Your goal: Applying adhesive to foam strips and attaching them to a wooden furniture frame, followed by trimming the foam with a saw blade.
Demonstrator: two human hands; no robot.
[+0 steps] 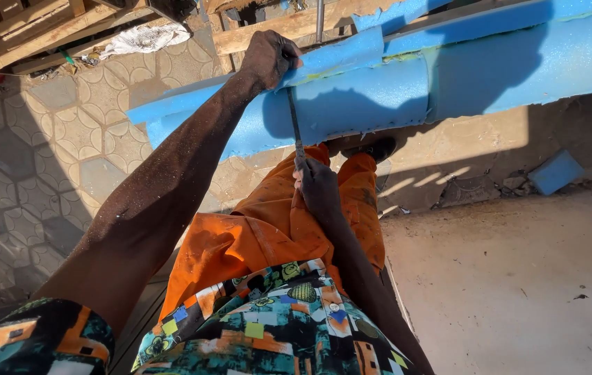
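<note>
Hands grip over patterned paving (67, 132): left hand (268, 59) clamps blue foam (372, 94), right hand (317, 187) a thin blade (295, 128).

Blue foam slab (379, 90), bright w/ speckled grain, dark shadow patch just right of the upper grip. Thin grey metal blade (295, 128) betw. the two grips. Below the lower grip: orange trousers (268, 229), pale smudges. Nearer the camera: shirt (275, 319) in multicolour patchwork print, blk, teal, orange, yellow squares; same print on the sleeve (39, 340). Left of the grips: grey paving (39, 153) w/ hexagon and fan pattern. Right of the lower grip: plain tan concrete (518, 278); small blue foam offcut (555, 172) on it. Above the upper grip: brown wood planks (25, 31), white rag (144, 38).
</note>
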